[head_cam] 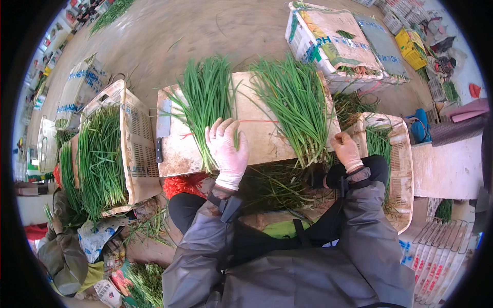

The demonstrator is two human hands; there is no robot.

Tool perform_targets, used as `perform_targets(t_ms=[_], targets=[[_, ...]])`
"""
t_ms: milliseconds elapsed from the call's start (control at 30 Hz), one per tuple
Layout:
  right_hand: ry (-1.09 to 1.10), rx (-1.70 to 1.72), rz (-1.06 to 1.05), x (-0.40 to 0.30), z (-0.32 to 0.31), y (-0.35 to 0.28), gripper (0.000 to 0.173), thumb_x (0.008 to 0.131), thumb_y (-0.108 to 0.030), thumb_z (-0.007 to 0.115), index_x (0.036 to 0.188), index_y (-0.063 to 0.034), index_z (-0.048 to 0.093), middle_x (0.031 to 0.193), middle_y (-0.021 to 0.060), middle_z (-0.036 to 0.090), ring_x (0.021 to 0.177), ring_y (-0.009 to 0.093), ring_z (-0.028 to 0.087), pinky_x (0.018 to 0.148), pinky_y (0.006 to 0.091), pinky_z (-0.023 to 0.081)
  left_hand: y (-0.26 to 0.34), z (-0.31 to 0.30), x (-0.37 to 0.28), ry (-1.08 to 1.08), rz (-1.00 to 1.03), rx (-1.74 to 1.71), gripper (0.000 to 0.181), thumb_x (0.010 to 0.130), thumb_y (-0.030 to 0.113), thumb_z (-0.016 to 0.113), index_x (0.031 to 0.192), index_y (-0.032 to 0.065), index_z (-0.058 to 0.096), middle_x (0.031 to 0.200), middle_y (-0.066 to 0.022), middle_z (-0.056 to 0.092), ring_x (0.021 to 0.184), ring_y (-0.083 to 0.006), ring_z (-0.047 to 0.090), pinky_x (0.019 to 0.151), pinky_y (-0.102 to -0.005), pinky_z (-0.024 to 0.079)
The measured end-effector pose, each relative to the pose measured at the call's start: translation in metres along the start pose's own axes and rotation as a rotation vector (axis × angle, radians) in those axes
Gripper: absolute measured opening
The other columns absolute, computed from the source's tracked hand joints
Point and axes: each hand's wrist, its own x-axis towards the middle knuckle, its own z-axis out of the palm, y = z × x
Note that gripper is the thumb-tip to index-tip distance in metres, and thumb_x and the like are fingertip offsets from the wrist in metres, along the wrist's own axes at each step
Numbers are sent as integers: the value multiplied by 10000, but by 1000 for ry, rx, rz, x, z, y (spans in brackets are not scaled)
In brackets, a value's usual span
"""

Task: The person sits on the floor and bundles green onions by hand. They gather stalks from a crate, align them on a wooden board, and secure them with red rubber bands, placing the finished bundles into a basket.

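On a worn board (pixel 254 144) before me lie two bunches of long green leafy stalks, apparently Chinese chives. My left hand (pixel 228 150), in a thin pale glove, rests over the lower stems of the left bunch (pixel 210 92), thumb apart from the fingers. A thin red tie (pixel 258 121) runs from near its fingertips toward the right bunch (pixel 294 104); a red end also sticks out left of the left bunch. My right hand (pixel 346 150), gloved too, is at the board's right edge with fingers curled. Whether it pinches anything is not visible.
A cleaver (pixel 163 129) lies at the board's left edge. Crates of stalks stand left (pixel 136 146) and right (pixel 402 173). Red ties (pixel 185 185) hang below the board. Covered crates (pixel 339 42) stand beyond it. Another person's sleeve (pixel 63 258) is at lower left.
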Motion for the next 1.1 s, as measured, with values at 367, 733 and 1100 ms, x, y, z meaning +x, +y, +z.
perform_targets(t_ms=[367,733,1100], targets=[[-71,144,126,-21,52,-20,627,809,-393,825,1176,86,653,1102,274,722,1039,402,701,925,427,531,26,66,-73,-954,-747,-512,389,965,305,678,1233,24,711,1169,-115,746,1009,-205,687,891,-317,536],[-479,1102,357,-28,41,-22,421,859,-74,728,1254,44,642,1080,101,724,923,194,684,834,327,549,69,104,-87,-1003,-1537,-1351,576,1049,509,515,1543,222,443,1529,-25,526,1405,-249,470,1148,-671,272],[-526,1021,321,-28,51,-19,484,800,-93,809,1231,61,651,1053,133,735,936,218,702,822,336,556,64,132,-110,-947,-1161,-1068,347,1015,223,632,1347,130,604,1308,-36,642,1209,-239,600,1024,-522,517]])
